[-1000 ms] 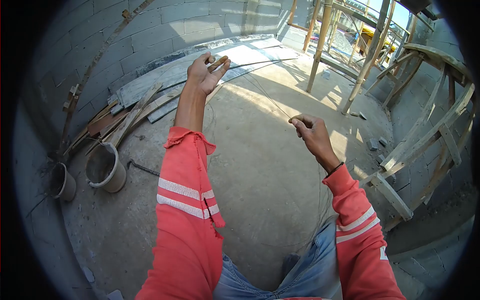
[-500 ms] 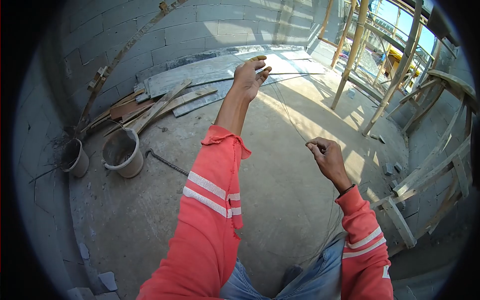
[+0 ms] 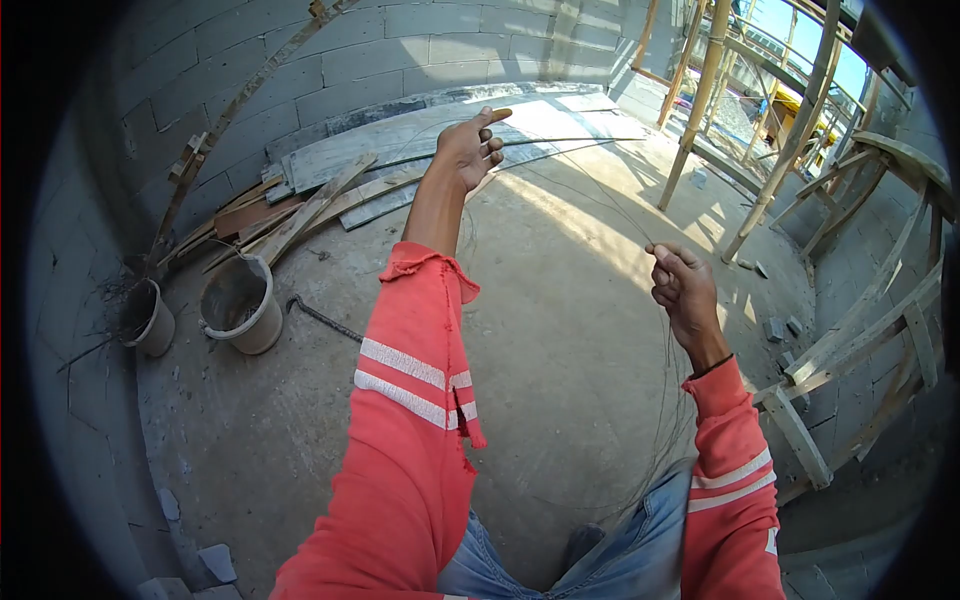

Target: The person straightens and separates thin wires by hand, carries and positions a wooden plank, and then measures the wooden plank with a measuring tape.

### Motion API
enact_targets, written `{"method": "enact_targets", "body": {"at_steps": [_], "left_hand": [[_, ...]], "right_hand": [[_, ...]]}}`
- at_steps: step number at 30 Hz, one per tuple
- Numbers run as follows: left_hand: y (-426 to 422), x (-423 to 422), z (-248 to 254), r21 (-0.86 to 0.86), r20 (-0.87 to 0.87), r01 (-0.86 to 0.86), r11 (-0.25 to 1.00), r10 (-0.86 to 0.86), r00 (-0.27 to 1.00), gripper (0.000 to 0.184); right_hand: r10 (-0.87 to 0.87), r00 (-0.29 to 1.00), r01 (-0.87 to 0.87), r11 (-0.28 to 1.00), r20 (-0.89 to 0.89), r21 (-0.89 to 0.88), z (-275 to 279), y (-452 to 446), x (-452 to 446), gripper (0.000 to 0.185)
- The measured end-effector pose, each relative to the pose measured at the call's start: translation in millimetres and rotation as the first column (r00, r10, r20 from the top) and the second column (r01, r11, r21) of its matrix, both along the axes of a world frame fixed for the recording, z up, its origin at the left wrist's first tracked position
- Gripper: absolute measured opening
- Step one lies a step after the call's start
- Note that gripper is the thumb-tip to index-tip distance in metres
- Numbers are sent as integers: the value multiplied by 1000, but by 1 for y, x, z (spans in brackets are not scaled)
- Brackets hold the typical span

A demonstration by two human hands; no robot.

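Thin wire [image 3: 612,204] stretches in fine strands between my two hands. My left hand [image 3: 466,152] is raised at the upper middle, its index finger pointing outward and the other fingers curled in around the wire. Lower and to the right, my right hand [image 3: 686,290] pinches the wire between thumb and fingertips. More loose strands hang beneath the right hand, passing by my jeans [image 3: 640,535] toward the floor. Exactly how the wire lies in my left palm is hidden.
Two buckets, one larger [image 3: 242,303] and one smaller [image 3: 148,318], stand at left beside a bent steel bar [image 3: 325,320]. Planks [image 3: 318,208] and large sheets [image 3: 350,160] lie along the block wall [image 3: 440,50]. Bamboo poles [image 3: 698,105] and a wooden frame [image 3: 868,345] stand at right.
My left hand has moved left and slightly down, its fingers more curled. My right hand has risen and shifted right with the wire, widening the gap between the hands.
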State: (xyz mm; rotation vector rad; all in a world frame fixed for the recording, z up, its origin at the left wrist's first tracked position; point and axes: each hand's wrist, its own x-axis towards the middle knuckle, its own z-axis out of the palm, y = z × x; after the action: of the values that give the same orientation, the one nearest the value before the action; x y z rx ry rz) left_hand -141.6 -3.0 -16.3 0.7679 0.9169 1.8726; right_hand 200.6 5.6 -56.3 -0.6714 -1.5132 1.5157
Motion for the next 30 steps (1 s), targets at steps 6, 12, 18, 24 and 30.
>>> {"method": "enact_targets", "body": {"at_steps": [6,12,18,24,30], "left_hand": [[-4,-16,-4,65,104,-35,997,28,994,35],[-4,-28,-7,124,74,-50,991,41,996,32],[6,-42,-15,250,443,-197,948,69,894,26],[-3,-31,-5,322,578,-249,913,19,816,26],[9,9,-9,110,161,-113,988,95,982,24]], "right_hand": [[197,807,-358,913,557,195,17,-16,9,19],[35,659,-385,873,751,298,-20,20,19,15],[-65,716,-65,985,695,159,-14,24,25,16],[45,809,-77,997,586,30,-10,19,22,14],[-39,885,-19,993,464,120,-6,12,9,15]]}}
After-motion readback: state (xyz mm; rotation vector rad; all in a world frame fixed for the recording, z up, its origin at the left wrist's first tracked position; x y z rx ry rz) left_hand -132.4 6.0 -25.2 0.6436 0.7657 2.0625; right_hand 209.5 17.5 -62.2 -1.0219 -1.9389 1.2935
